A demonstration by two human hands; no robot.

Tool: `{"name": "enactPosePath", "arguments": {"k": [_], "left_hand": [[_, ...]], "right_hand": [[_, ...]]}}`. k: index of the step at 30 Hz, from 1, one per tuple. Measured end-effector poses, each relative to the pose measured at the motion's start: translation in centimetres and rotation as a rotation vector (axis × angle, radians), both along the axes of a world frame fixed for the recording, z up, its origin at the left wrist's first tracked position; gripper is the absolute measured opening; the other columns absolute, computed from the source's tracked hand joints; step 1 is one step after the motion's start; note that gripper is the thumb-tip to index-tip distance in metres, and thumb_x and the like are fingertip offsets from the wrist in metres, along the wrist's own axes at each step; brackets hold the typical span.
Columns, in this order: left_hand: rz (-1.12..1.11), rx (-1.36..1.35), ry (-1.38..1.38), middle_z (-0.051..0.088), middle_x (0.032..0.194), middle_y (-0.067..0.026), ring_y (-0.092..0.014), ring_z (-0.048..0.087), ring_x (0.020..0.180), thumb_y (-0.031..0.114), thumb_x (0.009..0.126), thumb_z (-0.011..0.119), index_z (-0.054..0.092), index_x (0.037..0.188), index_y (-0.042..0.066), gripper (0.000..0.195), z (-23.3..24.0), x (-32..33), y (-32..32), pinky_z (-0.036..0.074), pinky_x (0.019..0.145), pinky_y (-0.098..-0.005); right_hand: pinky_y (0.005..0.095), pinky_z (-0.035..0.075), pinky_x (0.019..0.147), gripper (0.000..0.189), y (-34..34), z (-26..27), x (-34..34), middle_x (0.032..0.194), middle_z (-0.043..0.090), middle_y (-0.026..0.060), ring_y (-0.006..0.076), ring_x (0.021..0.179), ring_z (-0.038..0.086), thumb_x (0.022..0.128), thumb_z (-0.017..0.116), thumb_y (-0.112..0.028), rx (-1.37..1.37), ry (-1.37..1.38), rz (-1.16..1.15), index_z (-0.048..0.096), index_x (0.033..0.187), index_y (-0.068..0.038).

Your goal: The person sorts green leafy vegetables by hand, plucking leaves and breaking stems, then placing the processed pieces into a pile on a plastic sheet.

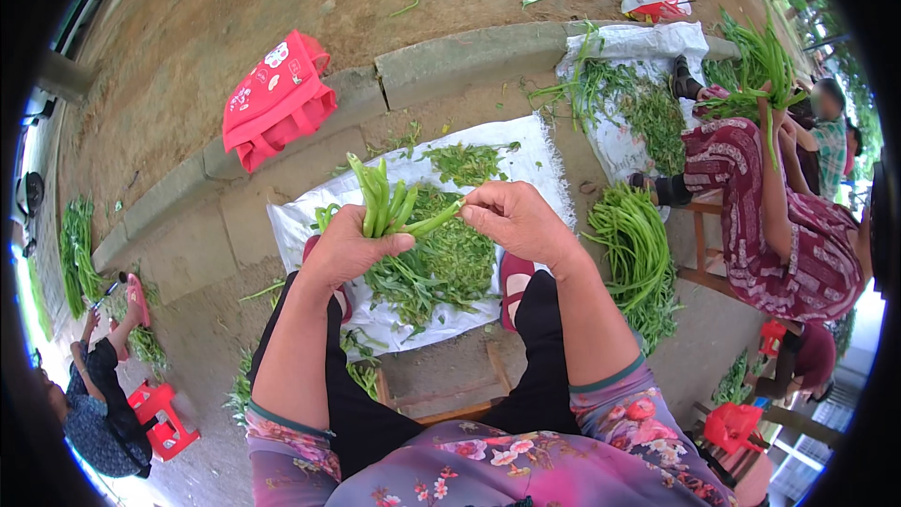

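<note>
My left hand [345, 246] is wrapped around a bunch of thick green vegetable stems [382, 198], probably water spinach, with their cut ends pointing up. One stem [433, 220] leans out of the bunch to the right. At its pale tip, the thumb and fingers of my right hand [524, 220] are pinched together. Below both hands, a white woven plastic sheet [303, 208] lies on the ground between my feet. A pile of loose green leaves and short pieces [461, 257] covers its middle. The leafy ends of the bunch hang below my left hand.
A red fabric bag [281, 102] rests against the concrete kerb [471, 56]. Long green stems [633, 246] are heaped to my right, beside a seated person [746, 225] holding greens. Another person [105, 394] sits at far left near a red plastic stool [165, 419].
</note>
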State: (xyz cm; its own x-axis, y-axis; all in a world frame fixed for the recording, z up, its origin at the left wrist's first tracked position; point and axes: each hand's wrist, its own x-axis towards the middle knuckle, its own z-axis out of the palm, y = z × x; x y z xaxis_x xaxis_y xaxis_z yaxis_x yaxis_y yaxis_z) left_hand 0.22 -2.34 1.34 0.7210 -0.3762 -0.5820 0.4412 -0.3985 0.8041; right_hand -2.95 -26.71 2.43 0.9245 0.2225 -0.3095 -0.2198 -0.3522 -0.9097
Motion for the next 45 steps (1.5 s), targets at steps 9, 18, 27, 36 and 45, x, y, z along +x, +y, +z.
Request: {"name": "enactPosePath", "arguments": {"k": [9, 18, 27, 36, 45], "left_hand": [[-0.143, 0.014, 0.044, 0.063, 0.083, 0.0005, -0.010, 0.056, 0.074, 0.012, 0.067, 0.082, 0.064, 0.092, 0.002, 0.031, 0.2, 0.3, 0.3, 0.047, 0.068, -0.0282], [-0.056, -0.122, 0.027, 0.063, 0.080, -0.0004, -0.011, 0.057, 0.072, 0.011, 0.065, 0.083, 0.064, 0.089, 0.002, 0.032, 0.2, 0.4, 1.2, 0.047, 0.068, -0.0283], [-0.181, -0.108, 0.031, 0.064, 0.072, -0.0020, -0.011, 0.057, 0.068, 0.010, 0.067, 0.080, 0.067, 0.084, -0.001, 0.024, -0.5, 0.1, 2.7, 0.046, 0.065, -0.0291], [-0.284, 0.032, 0.104, 0.066, 0.072, -0.0054, -0.013, 0.060, 0.065, 0.011, 0.069, 0.078, 0.067, 0.085, -0.002, 0.024, -0.2, 0.5, 3.5, 0.048, 0.063, -0.0295], [-0.267, -0.033, 0.062, 0.065, 0.068, -0.0039, -0.013, 0.059, 0.063, 0.012, 0.068, 0.079, 0.066, 0.082, -0.001, 0.022, -0.2, 0.9, 4.3, 0.047, 0.061, -0.0304]], "right_hand": [[0.0284, 0.045, 0.056, 0.016, 0.6, -0.7, -0.5, 0.064, 0.061, 0.0095, 0.0121, 0.058, 0.055, 0.077, 0.061, -0.011, 0.014, 0.005, -0.033, 0.065, 0.084, 0.003], [0.0257, 0.041, 0.051, 0.005, 1.8, 0.6, -0.8, 0.064, 0.056, 0.0044, 0.0063, 0.058, 0.049, 0.073, 0.058, -0.003, -0.128, -0.083, -0.035, 0.056, 0.074, 0.002], [0.0369, 0.044, 0.057, 0.013, 2.8, 0.1, -1.9, 0.066, 0.048, 0.0122, 0.0317, 0.063, 0.051, 0.063, 0.058, 0.002, -0.193, -0.459, 0.205, 0.047, 0.069, -0.001], [0.0432, 0.048, 0.072, 0.009, 2.4, -0.8, -2.4, 0.077, 0.059, 0.0150, 0.0354, 0.077, 0.059, 0.066, 0.058, -0.008, -0.553, -0.517, 0.433, 0.058, 0.072, -0.001], [0.0444, 0.048, 0.069, 0.009, 0.6, -0.2, -1.9, 0.079, 0.061, 0.0174, 0.0368, 0.076, 0.060, 0.072, 0.058, -0.005, -0.718, -0.076, 0.470, 0.063, 0.076, -0.001]]}}
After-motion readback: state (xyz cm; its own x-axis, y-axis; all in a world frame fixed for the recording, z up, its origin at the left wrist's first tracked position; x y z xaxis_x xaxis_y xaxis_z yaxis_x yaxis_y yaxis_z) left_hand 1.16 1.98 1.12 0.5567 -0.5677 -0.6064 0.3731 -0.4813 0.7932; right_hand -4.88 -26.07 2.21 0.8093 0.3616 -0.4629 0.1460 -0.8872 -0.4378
